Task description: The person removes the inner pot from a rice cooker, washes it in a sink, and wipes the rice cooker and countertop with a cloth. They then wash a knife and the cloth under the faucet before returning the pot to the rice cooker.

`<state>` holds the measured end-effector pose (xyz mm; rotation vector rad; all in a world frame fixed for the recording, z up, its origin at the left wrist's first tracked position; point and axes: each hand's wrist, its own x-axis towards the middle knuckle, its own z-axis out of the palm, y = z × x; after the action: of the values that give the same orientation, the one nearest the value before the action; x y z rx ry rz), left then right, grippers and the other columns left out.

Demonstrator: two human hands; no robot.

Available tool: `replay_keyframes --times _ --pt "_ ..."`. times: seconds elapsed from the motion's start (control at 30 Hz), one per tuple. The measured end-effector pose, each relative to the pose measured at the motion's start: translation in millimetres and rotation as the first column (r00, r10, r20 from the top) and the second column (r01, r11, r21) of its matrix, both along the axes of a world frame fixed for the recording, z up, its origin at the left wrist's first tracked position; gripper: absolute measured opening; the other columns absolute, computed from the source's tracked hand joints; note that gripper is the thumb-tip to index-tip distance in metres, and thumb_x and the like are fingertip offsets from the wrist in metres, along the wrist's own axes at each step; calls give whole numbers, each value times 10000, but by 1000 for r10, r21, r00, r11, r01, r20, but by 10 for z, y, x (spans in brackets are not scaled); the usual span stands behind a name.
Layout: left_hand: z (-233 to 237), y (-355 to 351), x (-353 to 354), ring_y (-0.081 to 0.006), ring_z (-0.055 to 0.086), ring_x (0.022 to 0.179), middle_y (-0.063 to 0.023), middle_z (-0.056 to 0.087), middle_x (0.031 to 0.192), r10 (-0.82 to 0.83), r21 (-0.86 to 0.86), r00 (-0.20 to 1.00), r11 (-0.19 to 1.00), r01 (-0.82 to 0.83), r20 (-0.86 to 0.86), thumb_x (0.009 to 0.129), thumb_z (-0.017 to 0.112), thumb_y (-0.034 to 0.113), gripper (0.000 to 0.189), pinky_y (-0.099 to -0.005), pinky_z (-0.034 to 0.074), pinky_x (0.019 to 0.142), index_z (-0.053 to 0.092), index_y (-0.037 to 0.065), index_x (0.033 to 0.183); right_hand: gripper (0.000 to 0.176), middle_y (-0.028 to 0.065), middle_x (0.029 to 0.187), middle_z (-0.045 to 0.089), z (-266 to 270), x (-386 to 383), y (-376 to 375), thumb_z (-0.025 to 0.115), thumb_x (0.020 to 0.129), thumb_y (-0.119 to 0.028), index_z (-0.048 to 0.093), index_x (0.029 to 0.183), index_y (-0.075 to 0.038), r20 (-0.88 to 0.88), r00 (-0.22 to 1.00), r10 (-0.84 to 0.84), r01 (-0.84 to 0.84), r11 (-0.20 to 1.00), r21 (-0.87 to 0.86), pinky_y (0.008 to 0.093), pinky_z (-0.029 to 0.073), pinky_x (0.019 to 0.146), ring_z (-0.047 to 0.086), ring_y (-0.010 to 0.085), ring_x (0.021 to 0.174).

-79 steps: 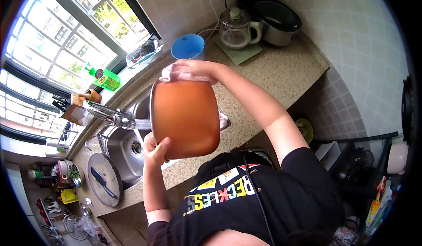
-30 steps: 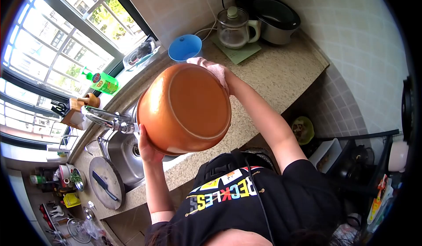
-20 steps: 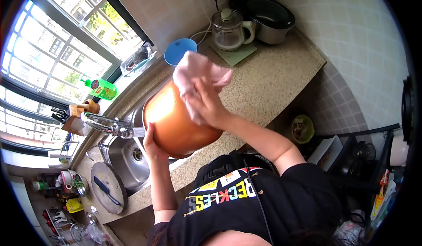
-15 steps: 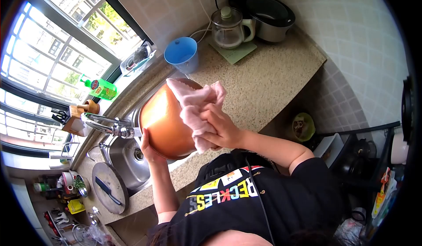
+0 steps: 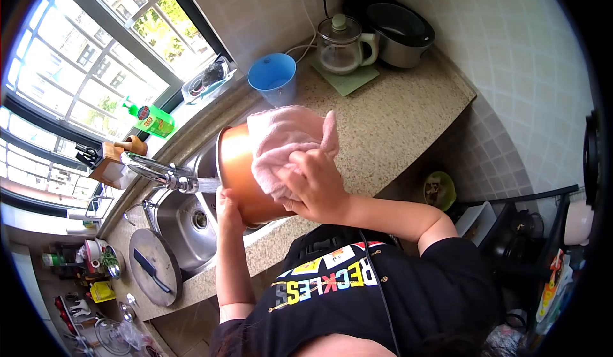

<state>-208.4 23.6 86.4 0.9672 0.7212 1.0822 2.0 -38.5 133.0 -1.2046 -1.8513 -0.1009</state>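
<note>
A copper-coloured pot (image 5: 237, 159) is held tilted over the edge of the sink (image 5: 171, 220). My left hand (image 5: 230, 211) grips its near lower side, the thumb along the outer wall and the other fingers mostly hidden. In my right hand (image 5: 316, 181) is a bunched pink cloth (image 5: 287, 133), pressed against the pot and draped over much of it. The cloth hides the pot's right part. Close to the pot's left edge is the chrome faucet (image 5: 163, 173), with what looks like a stream of water (image 5: 207, 185) at its outlet.
A blue bucket (image 5: 273, 81), a glass kettle (image 5: 340, 47) and a grey cooker (image 5: 397, 32) stand at the back of the counter (image 5: 389, 111). Left of the sink, a knife (image 5: 152, 271) lies on a round cutting board (image 5: 142, 245). Green bottle (image 5: 153, 121) on the windowsill.
The pot has turned and shifted slightly right. The pink cloth now spreads further over it, covering more of its surface. My left hand has moved a little right and down.
</note>
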Motion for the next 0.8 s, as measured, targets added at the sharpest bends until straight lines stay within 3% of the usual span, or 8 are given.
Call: replay_keyframes --times 0.23,0.37,0.43,0.5,0.57,0.6,0.77,0.8 --pt "330 -19 101 -88 508 625 -39 593 665 -237 201 652 829 523 -720 695 740 515 563 -257 445 597 605 -24 782 334 81 960 490 66 75 479 585 758 -307 505 1045 -156 58 984 171 -173 985 28 429 397 816 467 239 965" --pt "587 -81 116 -101 527 643 -40 615 708 -253 251 743 833 493 -619 727 761 365 439 -255 446 607 613 -35 832 310 66 960 479 8 294 1188 508 859 -370 484 1063 -137 44 990 133 -126 983 -136 395 456 757 499 226 900" --pt "602 -62 50 -106 546 662 -44 628 731 -281 242 755 832 499 -592 727 770 304 394 -254 450 620 618 -39 848 315 47 965 500 -175 441 1556 447 919 -400 489 1066 -124 -627 737 253 -630 594 -501 356 475 729 521 177 896" --pt "588 -54 -7 -120 579 708 -53 645 778 -327 245 902 885 397 -283 692 793 251 374 -255 460 650 630 -44 856 235 59 1036 563 -616 714 1933 532 908 -233 522 1100 -97 -912 -81 -402 -960 -214 180 277 481 813 586 158 919" --pt "603 -41 -28 -152 612 726 -68 654 803 -284 181 953 937 299 -106 645 807 276 439 -257 476 669 636 -42 893 215 47 986 589 -897 498 1832 494 936 -224 558 1078 -77 -756 581 303 -736 591 -330 277 509 750 601 133 876" --pt "514 3 -23 -168 621 741 -81 654 825 -206 154 978 966 207 -18 656 793 279 460 -267 484 687 624 -43 938 215 47 986 589 -973 450 1752 494 936 -224 558 1078 -77 -753 582 307 -739 585 -333 277 509 750 601 133 876" --pt "443 116 146 -203 617 893 -125 626 1014 80 -5 989 997 -80 126 781 661 246 481 -318 486 804 523 -34 1147 683 111 1302 466 -1353 436 1020 572 815 -500 393 1314 -69 -738 -664 116 -718 174 674 367 432 977 488 236 1163" --pt "470 112 196 -203 617 893 -125 626 1014 76 -8 989 997 -76 123 781 661 246 481 -318 486 804 523 -34 1147 683 111 1302 466 -1303 371 904 572 815 -500 393 1314 -69 -737 -665 116 -716 179 675 367 432 977 488 236 1163"
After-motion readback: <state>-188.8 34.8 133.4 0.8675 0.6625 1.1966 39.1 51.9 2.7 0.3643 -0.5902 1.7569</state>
